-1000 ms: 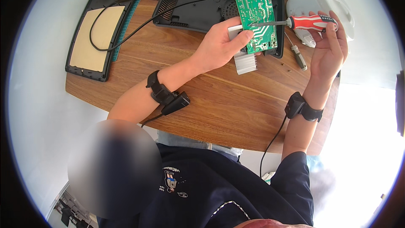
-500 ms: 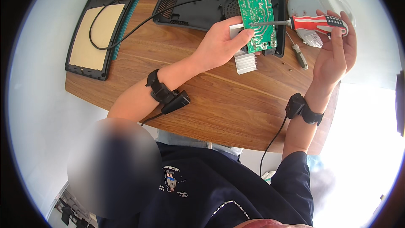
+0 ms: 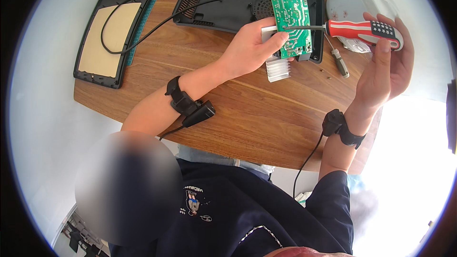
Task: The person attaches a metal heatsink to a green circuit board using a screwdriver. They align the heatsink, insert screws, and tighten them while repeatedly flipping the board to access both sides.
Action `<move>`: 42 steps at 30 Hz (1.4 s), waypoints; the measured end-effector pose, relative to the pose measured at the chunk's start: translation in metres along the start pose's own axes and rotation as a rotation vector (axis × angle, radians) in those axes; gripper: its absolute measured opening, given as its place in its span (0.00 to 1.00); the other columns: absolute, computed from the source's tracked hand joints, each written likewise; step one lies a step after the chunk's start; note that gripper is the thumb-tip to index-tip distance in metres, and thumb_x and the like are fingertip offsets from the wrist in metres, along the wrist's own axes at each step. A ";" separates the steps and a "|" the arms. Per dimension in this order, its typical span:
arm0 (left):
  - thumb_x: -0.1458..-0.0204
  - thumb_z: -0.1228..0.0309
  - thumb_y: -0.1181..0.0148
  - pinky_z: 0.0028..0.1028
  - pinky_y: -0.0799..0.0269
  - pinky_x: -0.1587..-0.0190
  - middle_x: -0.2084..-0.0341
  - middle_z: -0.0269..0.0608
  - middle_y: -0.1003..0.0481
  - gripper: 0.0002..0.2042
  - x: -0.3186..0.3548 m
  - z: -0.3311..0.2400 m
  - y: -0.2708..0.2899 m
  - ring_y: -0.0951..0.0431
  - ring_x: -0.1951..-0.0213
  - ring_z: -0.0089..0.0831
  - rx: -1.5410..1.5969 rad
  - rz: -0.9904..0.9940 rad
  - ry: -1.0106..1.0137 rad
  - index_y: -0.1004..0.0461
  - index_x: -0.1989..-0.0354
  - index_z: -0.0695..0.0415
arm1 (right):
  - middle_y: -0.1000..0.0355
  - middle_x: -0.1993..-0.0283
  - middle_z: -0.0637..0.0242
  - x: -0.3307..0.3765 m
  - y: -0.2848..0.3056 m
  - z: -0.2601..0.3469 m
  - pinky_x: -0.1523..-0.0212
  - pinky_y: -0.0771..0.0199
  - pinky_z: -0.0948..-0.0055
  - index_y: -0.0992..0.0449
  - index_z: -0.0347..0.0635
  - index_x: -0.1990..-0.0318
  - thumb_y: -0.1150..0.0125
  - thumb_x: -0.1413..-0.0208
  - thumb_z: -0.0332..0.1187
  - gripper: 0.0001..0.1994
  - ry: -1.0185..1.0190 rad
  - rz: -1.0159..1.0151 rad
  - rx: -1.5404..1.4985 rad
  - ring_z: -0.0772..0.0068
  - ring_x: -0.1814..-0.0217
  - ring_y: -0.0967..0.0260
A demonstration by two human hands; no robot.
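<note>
My left hand [image 3: 253,46] grips a green circuit board [image 3: 292,7] by its lower left edge, the thumb lying on its soldered face. A silvery finned heat sink [image 3: 278,70] sticks out below the board. From the right, my right hand [image 3: 388,64] holds a screwdriver [image 3: 359,32] with a red, white and black star-patterned handle. Its shaft lies level across the board, and the tip meets the board's left part just above my left thumb. The fingers of my right hand curl behind the handle, with the thumb against its end.
Behind the board lies a black plastic housing [image 3: 223,7] with a power cable [image 3: 157,33]. A black panel with a cream sheet [image 3: 108,40] is at left. On the wooden table [image 3: 228,119] at right are a smaller screwdriver [image 3: 340,63] and tiny screws [image 3: 328,77]; a whitish container [image 3: 354,2] stands behind.
My right hand and the screwdriver handle have shifted slightly right and down, the handle turning a little. The board has moved slightly right in my left hand; the tip stays at it.
</note>
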State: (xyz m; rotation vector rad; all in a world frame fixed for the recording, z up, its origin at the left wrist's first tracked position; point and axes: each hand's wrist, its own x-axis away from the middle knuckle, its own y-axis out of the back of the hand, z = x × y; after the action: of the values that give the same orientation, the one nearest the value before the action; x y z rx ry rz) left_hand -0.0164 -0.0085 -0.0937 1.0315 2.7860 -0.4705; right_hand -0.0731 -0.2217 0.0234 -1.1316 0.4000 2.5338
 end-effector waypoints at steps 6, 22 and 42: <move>0.29 0.67 0.50 0.29 0.18 0.54 0.55 0.42 0.20 0.15 0.001 -0.001 -0.001 0.17 0.58 0.29 0.021 0.001 0.011 0.30 0.41 0.65 | 0.26 0.44 0.38 0.000 -0.002 0.003 0.44 0.17 0.55 0.34 0.22 0.37 0.47 0.31 0.26 0.19 -0.011 -0.018 0.024 0.39 0.42 0.24; 0.31 0.65 0.45 0.23 0.27 0.64 0.66 0.34 0.18 0.12 0.002 0.008 -0.005 0.24 0.66 0.18 -0.098 -0.083 -0.063 0.25 0.49 0.61 | 0.24 0.46 0.41 -0.003 0.001 -0.003 0.49 0.15 0.59 0.33 0.22 0.37 0.41 0.32 0.30 0.22 -0.138 -0.089 0.205 0.44 0.46 0.21; 0.30 0.65 0.47 0.26 0.21 0.55 0.58 0.39 0.18 0.14 0.002 0.005 -0.004 0.18 0.60 0.24 -0.027 -0.030 0.014 0.27 0.45 0.63 | 0.25 0.44 0.40 0.001 0.005 0.004 0.42 0.21 0.56 0.33 0.25 0.35 0.44 0.31 0.29 0.21 0.006 0.009 0.135 0.42 0.43 0.22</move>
State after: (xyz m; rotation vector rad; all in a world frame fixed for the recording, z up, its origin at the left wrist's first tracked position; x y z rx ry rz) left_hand -0.0203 -0.0124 -0.0980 0.9924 2.8162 -0.4293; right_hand -0.0782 -0.2243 0.0263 -1.0899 0.5695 2.4696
